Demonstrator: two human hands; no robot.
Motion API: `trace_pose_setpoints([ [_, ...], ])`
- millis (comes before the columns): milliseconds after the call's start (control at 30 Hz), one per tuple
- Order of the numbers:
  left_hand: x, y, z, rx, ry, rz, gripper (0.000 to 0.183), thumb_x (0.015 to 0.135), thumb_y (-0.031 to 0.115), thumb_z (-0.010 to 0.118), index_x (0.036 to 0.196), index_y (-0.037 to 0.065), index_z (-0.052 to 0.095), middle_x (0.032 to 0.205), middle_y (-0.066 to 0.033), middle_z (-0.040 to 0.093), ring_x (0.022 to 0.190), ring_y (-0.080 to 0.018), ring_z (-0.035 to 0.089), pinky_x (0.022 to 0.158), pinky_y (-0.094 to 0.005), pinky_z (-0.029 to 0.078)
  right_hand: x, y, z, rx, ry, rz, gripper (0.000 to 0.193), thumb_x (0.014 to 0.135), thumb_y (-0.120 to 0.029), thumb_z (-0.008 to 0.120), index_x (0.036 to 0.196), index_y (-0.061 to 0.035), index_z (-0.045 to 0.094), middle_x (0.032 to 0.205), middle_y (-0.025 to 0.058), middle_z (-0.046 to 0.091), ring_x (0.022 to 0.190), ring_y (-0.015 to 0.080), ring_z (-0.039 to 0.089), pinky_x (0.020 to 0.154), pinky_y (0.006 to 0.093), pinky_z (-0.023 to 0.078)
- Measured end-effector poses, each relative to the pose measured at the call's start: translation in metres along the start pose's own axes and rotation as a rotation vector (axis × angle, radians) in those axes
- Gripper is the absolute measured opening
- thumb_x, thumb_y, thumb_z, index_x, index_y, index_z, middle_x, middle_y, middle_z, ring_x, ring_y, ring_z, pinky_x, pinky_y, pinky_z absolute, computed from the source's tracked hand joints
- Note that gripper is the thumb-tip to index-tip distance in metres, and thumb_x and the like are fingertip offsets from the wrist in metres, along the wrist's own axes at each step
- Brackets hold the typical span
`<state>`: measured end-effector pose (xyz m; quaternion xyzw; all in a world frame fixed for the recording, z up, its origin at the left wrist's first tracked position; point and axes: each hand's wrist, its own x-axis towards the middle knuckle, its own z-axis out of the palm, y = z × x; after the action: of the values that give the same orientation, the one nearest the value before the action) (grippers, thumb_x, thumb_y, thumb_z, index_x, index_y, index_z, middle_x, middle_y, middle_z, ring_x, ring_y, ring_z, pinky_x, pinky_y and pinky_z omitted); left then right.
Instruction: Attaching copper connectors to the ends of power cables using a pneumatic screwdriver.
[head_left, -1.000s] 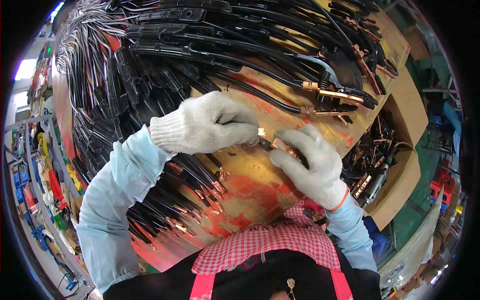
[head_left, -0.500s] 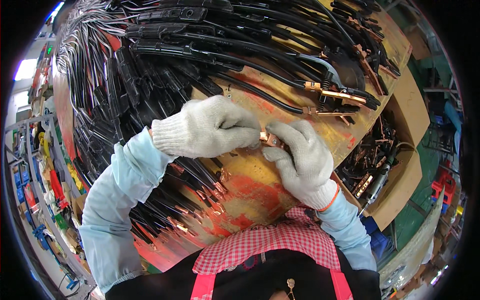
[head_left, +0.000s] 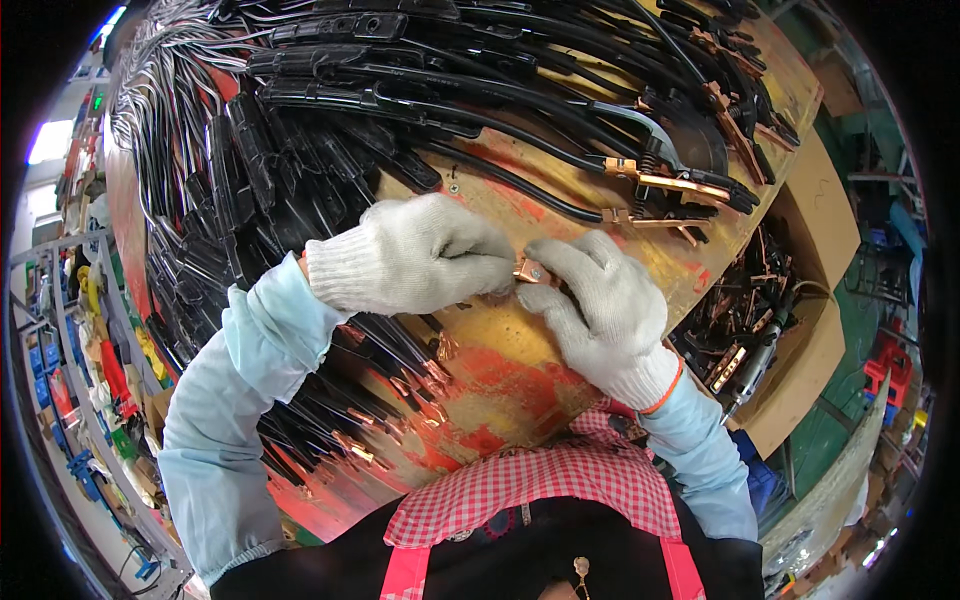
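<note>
Both my hands wear off-white knitted gloves and meet above the worn wooden board. My left hand (head_left: 425, 255) is closed, its thumb and forefinger pinching a cable end; most of the cable is hidden by the glove. Between thumb and fingers of my right hand (head_left: 605, 310) is a small copper terminal (head_left: 533, 271) with a round screw or hole on its face. The terminal meets the cable end at the left fingertips; how far the cable sits inside cannot be seen. Just beyond lie black cables with copper clamp jaws (head_left: 675, 184) fitted on their ends.
Black cables with plastic handles (head_left: 330, 92) are heaped across the far and left side. Loose cables with bare copper ends (head_left: 430, 380) lie near my left forearm. To the right, an open cardboard box (head_left: 815, 370) holds copper parts and a grey tool (head_left: 755, 365). The painted wooden board (head_left: 500, 370) is beneath.
My right hand has moved slightly left, bringing the terminal closer to the left fingertips. Less bare copper shows between the hands.
</note>
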<state>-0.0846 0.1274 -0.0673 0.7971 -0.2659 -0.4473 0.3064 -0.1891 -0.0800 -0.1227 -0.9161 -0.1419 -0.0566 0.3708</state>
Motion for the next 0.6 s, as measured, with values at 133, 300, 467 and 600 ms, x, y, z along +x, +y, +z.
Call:
trace_pose_setpoints([
  [133,-0.002,-0.008,-0.001,-0.024,-0.019,0.053,0.023,0.095,0.022,0.064,0.103,0.003,0.073,0.090,-0.0092,0.075,0.083,-0.0182,0.071,0.078,-0.0302,0.055,0.004,-0.001,-0.001,-0.058,0.015,-0.108,0.035,0.080,-0.028,0.075,0.110,-0.0123,0.066,0.082,0.0065,0.058,0.069,0.0283,0.063,0.058,0.0415,0.048],
  [300,-0.001,0.002,-0.008,0.020,-0.085,0.005,0.023,0.095,0.024,0.063,0.102,0.005,0.074,0.089,-0.0087,0.074,0.082,-0.0182,0.070,0.077,-0.0306,0.055,0.008,0.006,-0.003,-0.151,0.018,-0.280,0.042,0.077,-0.029,0.076,0.113,-0.0105,0.066,0.077,0.0043,0.056,0.066,0.0250,0.060,0.056,0.0403,0.046],
  [467,-0.002,0.000,-0.007,-0.009,-0.089,-0.043,0.024,0.094,0.024,0.061,0.101,0.006,0.075,0.087,-0.0086,0.073,0.080,-0.0173,0.068,0.077,-0.0311,0.054,0.015,0.008,-0.005,-0.184,0.009,-0.365,0.042,0.077,-0.030,0.076,0.112,-0.0095,0.066,0.074,0.0033,0.054,0.065,0.0243,0.058,0.057,0.0405,0.045],
  [600,0.000,0.003,-0.008,0.009,-0.109,-0.104,0.024,0.094,0.024,0.059,0.100,0.006,0.075,0.086,-0.0082,0.072,0.079,-0.0175,0.068,0.076,-0.0308,0.054,0.016,0.005,-0.001,-0.203,-0.023,-0.327,0.037,0.078,-0.031,0.074,0.107,-0.0104,0.066,0.076,0.0036,0.053,0.067,0.0245,0.059,0.057,0.0411,0.045],
])
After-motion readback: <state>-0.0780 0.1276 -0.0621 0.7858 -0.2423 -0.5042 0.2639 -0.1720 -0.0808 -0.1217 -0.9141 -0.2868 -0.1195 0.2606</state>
